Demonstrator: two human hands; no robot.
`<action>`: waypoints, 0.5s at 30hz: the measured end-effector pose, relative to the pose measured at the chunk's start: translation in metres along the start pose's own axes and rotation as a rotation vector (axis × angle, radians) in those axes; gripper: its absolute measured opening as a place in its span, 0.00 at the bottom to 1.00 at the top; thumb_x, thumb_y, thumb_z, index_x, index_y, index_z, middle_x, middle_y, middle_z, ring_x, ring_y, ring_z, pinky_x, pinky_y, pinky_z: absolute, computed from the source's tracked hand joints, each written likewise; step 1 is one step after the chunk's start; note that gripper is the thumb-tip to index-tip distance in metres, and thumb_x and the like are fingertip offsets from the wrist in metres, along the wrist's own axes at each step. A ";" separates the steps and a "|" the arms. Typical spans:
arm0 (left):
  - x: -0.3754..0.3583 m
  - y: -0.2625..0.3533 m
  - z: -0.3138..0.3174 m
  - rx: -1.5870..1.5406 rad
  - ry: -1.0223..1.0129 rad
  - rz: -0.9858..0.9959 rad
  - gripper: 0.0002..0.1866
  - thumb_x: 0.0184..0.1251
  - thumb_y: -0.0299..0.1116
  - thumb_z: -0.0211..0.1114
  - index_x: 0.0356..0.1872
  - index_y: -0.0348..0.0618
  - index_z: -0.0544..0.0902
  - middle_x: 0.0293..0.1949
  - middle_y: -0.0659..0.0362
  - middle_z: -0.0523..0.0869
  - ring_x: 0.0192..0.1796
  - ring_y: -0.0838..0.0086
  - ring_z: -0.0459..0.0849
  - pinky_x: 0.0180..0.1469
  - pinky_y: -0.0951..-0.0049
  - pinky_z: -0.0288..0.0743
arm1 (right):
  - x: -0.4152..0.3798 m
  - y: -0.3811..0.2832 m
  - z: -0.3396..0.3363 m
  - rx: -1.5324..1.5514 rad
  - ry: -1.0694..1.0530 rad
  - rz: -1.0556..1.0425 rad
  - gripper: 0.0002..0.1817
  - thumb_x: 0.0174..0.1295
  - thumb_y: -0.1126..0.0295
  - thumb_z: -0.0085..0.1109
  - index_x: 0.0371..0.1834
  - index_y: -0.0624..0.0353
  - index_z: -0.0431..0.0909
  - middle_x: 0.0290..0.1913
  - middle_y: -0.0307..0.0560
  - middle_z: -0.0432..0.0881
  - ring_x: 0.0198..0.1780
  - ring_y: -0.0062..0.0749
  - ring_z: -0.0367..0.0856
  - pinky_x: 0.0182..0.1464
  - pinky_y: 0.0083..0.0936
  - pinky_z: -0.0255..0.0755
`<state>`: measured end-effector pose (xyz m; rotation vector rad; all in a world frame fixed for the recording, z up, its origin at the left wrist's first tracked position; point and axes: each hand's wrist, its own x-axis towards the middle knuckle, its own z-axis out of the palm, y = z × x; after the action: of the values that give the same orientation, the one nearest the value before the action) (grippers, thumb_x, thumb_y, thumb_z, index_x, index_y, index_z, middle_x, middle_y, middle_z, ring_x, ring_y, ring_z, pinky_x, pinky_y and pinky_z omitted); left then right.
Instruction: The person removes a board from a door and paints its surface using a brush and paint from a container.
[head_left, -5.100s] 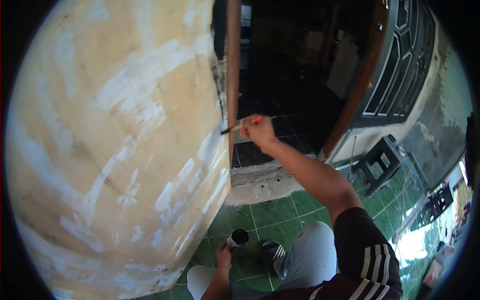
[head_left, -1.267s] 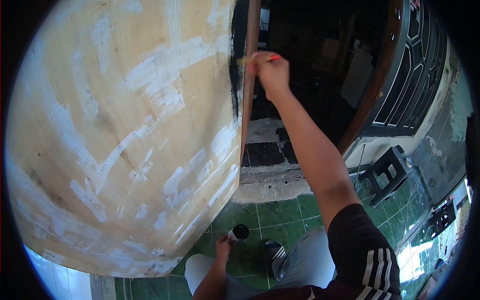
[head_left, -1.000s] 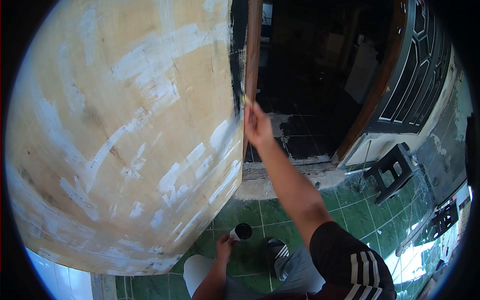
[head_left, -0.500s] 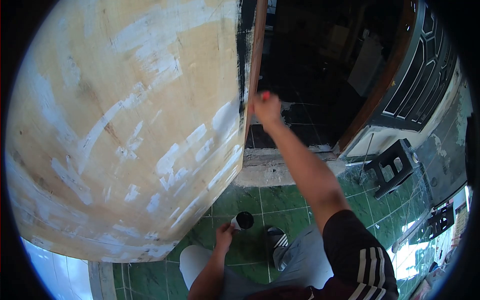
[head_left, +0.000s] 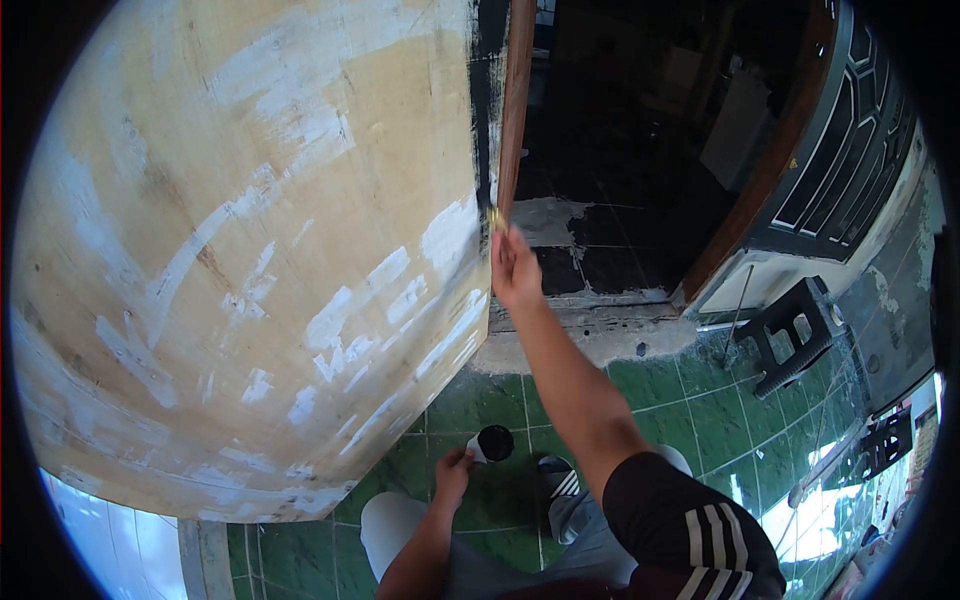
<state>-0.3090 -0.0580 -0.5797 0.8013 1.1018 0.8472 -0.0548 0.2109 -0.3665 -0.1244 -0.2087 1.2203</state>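
Observation:
My right hand (head_left: 516, 270) is closed around a paintbrush (head_left: 496, 219), whose bristles touch the dark painted edge strip (head_left: 487, 130) beside the wooden door frame (head_left: 515, 100). Low down, my left hand (head_left: 453, 476) grips a white cup (head_left: 480, 450) with black paint (head_left: 495, 442) in it. Left of the strip stands a large pale wood panel (head_left: 300, 210) with white smears across it.
Behind the doorway lies a dark tiled floor (head_left: 605, 232). A concrete sill (head_left: 600, 335) borders the green tiles (head_left: 480, 400). At the right are a dark plastic stool (head_left: 795, 335) and a metal-grilled window (head_left: 850, 140). A sandaled foot (head_left: 560, 485) is below.
My right hand has moved down and slightly left along the dark strip, and the brush now shows above its fingers. My left hand and the cup have barely shifted.

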 end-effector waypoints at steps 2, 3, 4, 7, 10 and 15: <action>-0.003 0.002 0.001 0.009 -0.006 0.006 0.16 0.74 0.33 0.63 0.51 0.26 0.82 0.44 0.51 0.87 0.47 0.67 0.87 0.52 0.69 0.81 | -0.024 0.006 -0.078 -0.112 0.117 0.008 0.11 0.68 0.73 0.63 0.50 0.64 0.77 0.50 0.49 0.82 0.51 0.32 0.84 0.54 0.22 0.84; -0.005 0.004 0.001 0.016 -0.022 0.008 0.16 0.74 0.33 0.63 0.51 0.26 0.82 0.44 0.51 0.87 0.47 0.67 0.87 0.52 0.69 0.81 | -0.037 0.008 -0.113 -0.288 0.334 -0.002 0.11 0.66 0.73 0.64 0.49 0.63 0.78 0.47 0.50 0.84 0.47 0.33 0.85 0.50 0.23 0.85; -0.008 0.005 0.001 0.023 -0.038 0.010 0.16 0.74 0.33 0.64 0.50 0.26 0.82 0.44 0.52 0.87 0.46 0.67 0.87 0.52 0.70 0.81 | -0.047 0.007 -0.134 -0.465 0.550 -0.011 0.11 0.64 0.74 0.64 0.48 0.63 0.79 0.44 0.50 0.85 0.42 0.34 0.87 0.45 0.24 0.86; -0.011 0.007 0.002 0.038 -0.010 0.008 0.16 0.74 0.33 0.64 0.50 0.26 0.82 0.44 0.52 0.87 0.45 0.68 0.87 0.52 0.70 0.80 | -0.058 -0.010 -0.118 -1.202 0.774 0.035 0.07 0.64 0.71 0.62 0.34 0.65 0.82 0.31 0.49 0.86 0.29 0.31 0.86 0.36 0.26 0.85; -0.007 0.000 0.001 0.012 0.006 -0.007 0.16 0.74 0.33 0.63 0.50 0.26 0.82 0.43 0.52 0.87 0.45 0.69 0.87 0.52 0.70 0.80 | -0.026 -0.035 -0.021 -1.697 0.433 -0.159 0.15 0.57 0.68 0.67 0.15 0.59 0.78 0.19 0.42 0.84 0.23 0.28 0.85 0.29 0.29 0.78; -0.008 0.005 0.006 0.022 -0.011 0.000 0.15 0.74 0.32 0.63 0.49 0.26 0.82 0.43 0.52 0.87 0.45 0.68 0.87 0.52 0.70 0.80 | 0.005 -0.067 0.208 -1.535 0.118 -0.510 0.07 0.64 0.73 0.59 0.32 0.65 0.84 0.28 0.48 0.86 0.29 0.28 0.87 0.34 0.24 0.82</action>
<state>-0.3057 -0.0632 -0.5704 0.8236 1.1030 0.8311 -0.0381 0.1893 -0.1492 -1.3728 -0.9746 0.3137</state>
